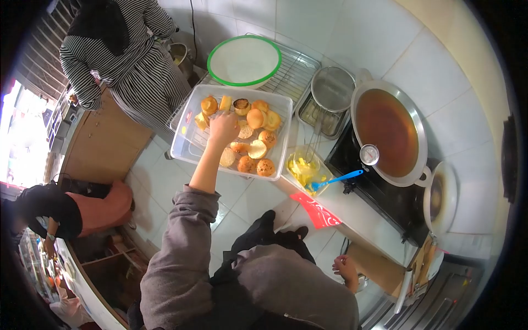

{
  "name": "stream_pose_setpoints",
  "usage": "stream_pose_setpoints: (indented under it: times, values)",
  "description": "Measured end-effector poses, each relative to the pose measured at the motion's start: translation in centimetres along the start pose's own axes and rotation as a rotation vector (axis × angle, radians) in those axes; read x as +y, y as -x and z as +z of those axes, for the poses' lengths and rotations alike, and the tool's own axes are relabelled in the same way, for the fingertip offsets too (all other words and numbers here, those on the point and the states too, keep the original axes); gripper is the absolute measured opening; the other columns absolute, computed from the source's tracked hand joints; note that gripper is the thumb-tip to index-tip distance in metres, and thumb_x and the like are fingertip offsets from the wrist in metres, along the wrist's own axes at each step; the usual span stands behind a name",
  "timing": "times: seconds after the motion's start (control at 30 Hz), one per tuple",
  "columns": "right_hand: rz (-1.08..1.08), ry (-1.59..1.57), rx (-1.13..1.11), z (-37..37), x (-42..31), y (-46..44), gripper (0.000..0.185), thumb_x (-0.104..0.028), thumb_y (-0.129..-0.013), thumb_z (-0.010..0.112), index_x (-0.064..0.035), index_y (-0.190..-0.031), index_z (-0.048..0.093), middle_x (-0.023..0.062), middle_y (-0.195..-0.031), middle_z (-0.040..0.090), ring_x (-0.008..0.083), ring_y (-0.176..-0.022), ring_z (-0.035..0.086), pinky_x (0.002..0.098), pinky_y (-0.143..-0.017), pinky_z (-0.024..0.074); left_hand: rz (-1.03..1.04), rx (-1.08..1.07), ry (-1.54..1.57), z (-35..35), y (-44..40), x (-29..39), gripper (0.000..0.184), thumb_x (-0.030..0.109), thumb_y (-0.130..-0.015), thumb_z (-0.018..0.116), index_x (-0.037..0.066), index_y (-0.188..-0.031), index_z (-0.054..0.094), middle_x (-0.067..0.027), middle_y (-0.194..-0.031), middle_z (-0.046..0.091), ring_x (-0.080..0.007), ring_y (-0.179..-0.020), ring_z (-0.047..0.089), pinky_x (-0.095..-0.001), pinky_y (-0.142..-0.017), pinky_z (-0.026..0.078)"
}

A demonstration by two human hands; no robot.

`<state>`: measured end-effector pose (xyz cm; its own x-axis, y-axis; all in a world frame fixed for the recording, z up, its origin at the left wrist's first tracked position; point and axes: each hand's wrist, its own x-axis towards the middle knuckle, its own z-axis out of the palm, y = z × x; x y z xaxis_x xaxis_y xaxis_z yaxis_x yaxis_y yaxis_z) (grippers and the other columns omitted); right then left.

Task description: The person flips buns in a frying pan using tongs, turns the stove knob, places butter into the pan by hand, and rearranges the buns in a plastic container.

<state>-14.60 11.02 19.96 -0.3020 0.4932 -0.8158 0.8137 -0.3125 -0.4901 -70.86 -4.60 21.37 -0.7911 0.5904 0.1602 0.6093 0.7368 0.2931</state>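
My left hand (224, 127) reaches into a clear plastic tub (284, 132) of golden bun halves and whole buns. Its fingers are curled down on a bun among the others, and the hand hides most of that piece. Close by lie a dark-toasted bun half (241, 105), a smooth bun top (255, 118) and a pale cut half (257, 149). Seeded bun tops (265, 167) sit along the near side of the tub. My right hand (345, 268) hangs low at my side, fingers loosely bent and apart, with nothing in it.
Right of the tub are a yellow-filled container (303, 168) with a blue brush (346, 176), a strainer (333, 88) and a wide pan of brown liquid (388, 129) with a dial on its rim. A green-rimmed bowl (245, 60) stands behind. Two other people are at the left.
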Motion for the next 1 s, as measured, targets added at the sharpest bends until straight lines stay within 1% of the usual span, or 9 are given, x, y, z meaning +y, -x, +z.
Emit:
stream_pose_setpoints:
  times: [0.1, 0.2, 0.3, 0.4, 0.6, 0.7, 0.8, 0.9, 1.0]
  values:
    - [0.014, 0.013, -0.001, 0.4, 0.1, 0.0, 0.026, -0.019, -0.078, 0.057, -0.0025, -0.096, 0.046, 0.0084, -0.072, 0.056, 0.0133, -0.061, 0.056, 0.0248, -0.05, 0.045, 0.265, 0.164, 0.203, -0.9, -0.7, 4.6, 0.028, 0.017, -0.06, 0.062, 0.007, -0.086, 0.059, -0.0076, -0.09, 0.056, -0.0238, -0.09, 0.052, -0.0411, -0.084, 0.037]
    - [0.019, 0.017, -0.008, 0.8, 1.2, -0.3, 0.026, -0.019, -0.078, 0.057, -0.0029, -0.096, 0.046, 0.0081, -0.072, 0.056, 0.0131, -0.061, 0.056, 0.0246, -0.05, 0.0446, 0.607, 0.136, -0.057, 1.2, -2.3, 7.4, 0.033, 0.019, -0.066, 0.058, 0.011, -0.098, 0.057, -0.008, -0.099, 0.053, -0.0251, -0.093, 0.051, -0.0431, -0.091, 0.032]
    - [0.011, 0.01, -0.008, 1.0, 1.1, -0.3, 0.026, -0.018, -0.078, 0.057, -0.0033, -0.097, 0.046, 0.0081, -0.072, 0.056, 0.0129, -0.061, 0.055, 0.0246, -0.05, 0.0444, 0.557, -0.043, -0.347, 4.5, -4.3, 8.9, 0.039, 0.026, -0.063, 0.063, 0.012, -0.099, 0.057, -0.0062, -0.104, 0.051, -0.0233, -0.1, 0.048, -0.0484, -0.095, 0.025]
    - [0.002, -0.017, 0.024, 1.0, 1.3, 0.5, 0.027, -0.018, -0.079, 0.057, -0.0037, -0.098, 0.045, 0.0084, -0.073, 0.056, 0.013, -0.062, 0.056, 0.0247, -0.051, 0.0446, 0.497, -0.364, -0.553, 5.4, -6.2, 9.9, 0.045, 0.031, -0.062, 0.064, 0.012, -0.102, 0.056, -0.0068, -0.108, 0.049, -0.0237, -0.106, 0.044, -0.0541, -0.093, 0.024]
    - [0.05, -0.108, 0.039, 1.2, 3.2, 1.2, 0.028, -0.019, -0.079, 0.056, -0.0029, -0.099, 0.044, 0.0094, -0.076, 0.057, 0.0139, -0.064, 0.056, 0.0262, -0.053, 0.0458, 0.547, -0.351, -0.454, 4.7, -6.2, 8.6, 0.046, 0.036, -0.063, 0.064, 0.014, -0.102, 0.056, -0.0069, -0.103, 0.051, -0.0269, -0.1, 0.048, -0.0601, -0.092, 0.02]
    - [0.073, -0.081, 0.009, 1.5, 3.5, 0.9, 0.029, -0.019, -0.079, 0.056, -0.0019, -0.098, 0.044, 0.0102, -0.076, 0.057, 0.0145, -0.064, 0.056, 0.027, -0.054, 0.0464, 0.476, -0.25, -0.478, 5.8, -6.6, 8.8, 0.047, 0.033, -0.058, 0.07, 0.015, -0.1, 0.057, -0.008, -0.101, 0.052, -0.025, -0.1, 0.049, -0.0571, -0.096, 0.019]
    - [0.062, -0.089, 0.007, 1.4, 2.8, 0.7, 0.029, -0.02, -0.079, 0.056, -0.0019, -0.098, 0.044, 0.0105, -0.076, 0.057, 0.0148, -0.064, 0.056, 0.027, -0.054, 0.0466, 0.506, -0.345, -0.517, 3.6, -6.4, 10.2, 0.047, 0.031, -0.056, 0.069, 0.013, -0.098, 0.057, -0.0086, -0.099, 0.052, -0.0261, -0.099, 0.049, -0.0564, -0.095, 0.021]
    - [0.025, -0.082, 0.015, 1.2, 2.8, 0.3, 0.029, -0.02, -0.08, 0.056, -0.0018, -0.099, 0.044, 0.01, -0.076, 0.056, 0.0149, -0.065, 0.056, 0.0267, -0.054, 0.0463, 0.446, -0.327, -0.379, 2.5, -6.4, 10.0, 0.047, 0.027, -0.057, 0.067, 0.009, -0.1, 0.056, -0.0106, -0.097, 0.052, -0.0276, -0.097, 0.05, -0.049, -0.094, 0.029]
    - [0.022, -0.124, -0.005, 1.1, 2.7, 0.2, 0.029, -0.02, -0.08, 0.056, -0.0017, -0.099, 0.044, 0.0095, -0.075, 0.056, 0.0148, -0.065, 0.056, 0.0267, -0.054, 0.0461, 0.396, -0.285, 0.105, 3.9, -7.3, 6.9, 0.048, 0.025, -0.058, 0.066, 0.006, -0.1, 0.054, -0.0135, -0.097, 0.052, -0.029, -0.096, 0.05, -0.0418, -0.09, 0.036]
